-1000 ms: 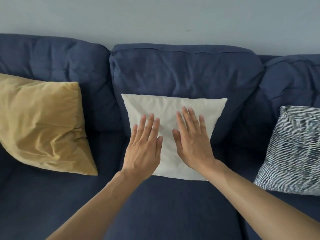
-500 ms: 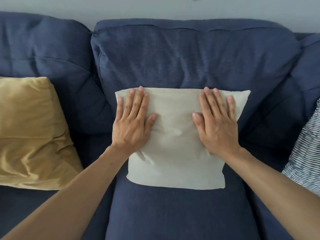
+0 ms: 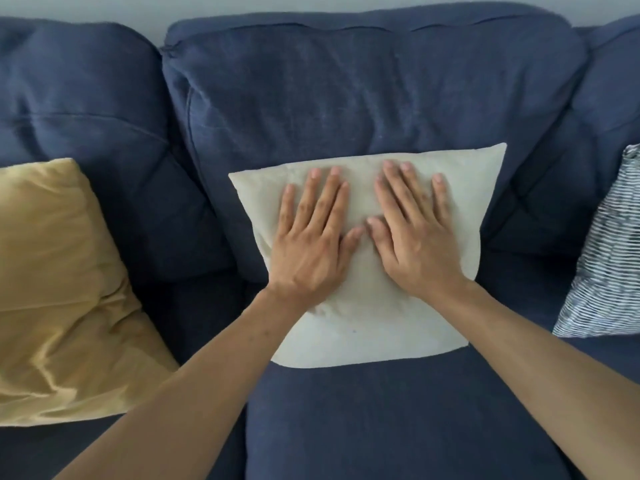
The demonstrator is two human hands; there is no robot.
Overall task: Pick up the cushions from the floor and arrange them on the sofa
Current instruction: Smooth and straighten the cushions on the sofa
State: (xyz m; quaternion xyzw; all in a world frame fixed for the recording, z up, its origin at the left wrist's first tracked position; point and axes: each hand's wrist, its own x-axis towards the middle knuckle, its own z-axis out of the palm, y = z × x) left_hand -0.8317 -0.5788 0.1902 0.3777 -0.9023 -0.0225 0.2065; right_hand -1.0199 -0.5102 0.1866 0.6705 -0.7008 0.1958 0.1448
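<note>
A cream cushion (image 3: 367, 327) leans against the middle back pad of the dark blue sofa (image 3: 346, 98). Both palms lie flat on its front, side by side near its middle. My left hand (image 3: 311, 244) presses the left half, fingers spread and pointing up. My right hand (image 3: 412, 237) presses the right half, thumb tip almost touching the left thumb. Neither hand grips the fabric. A mustard yellow cushion (image 3: 59, 289) rests on the left seat. A blue-and-white striped cushion (image 3: 606, 251) stands at the right edge, partly cut off by the frame.
The sofa's seat pad (image 3: 381, 427) stretches toward me below the cream cushion. A pale wall (image 3: 138, 8) runs behind the sofa back. No floor shows in the view.
My hands slid inward from the cushion's upper corners to its middle, meeting thumb to thumb. The view shifted slightly, showing more of the yellow and striped cushions.
</note>
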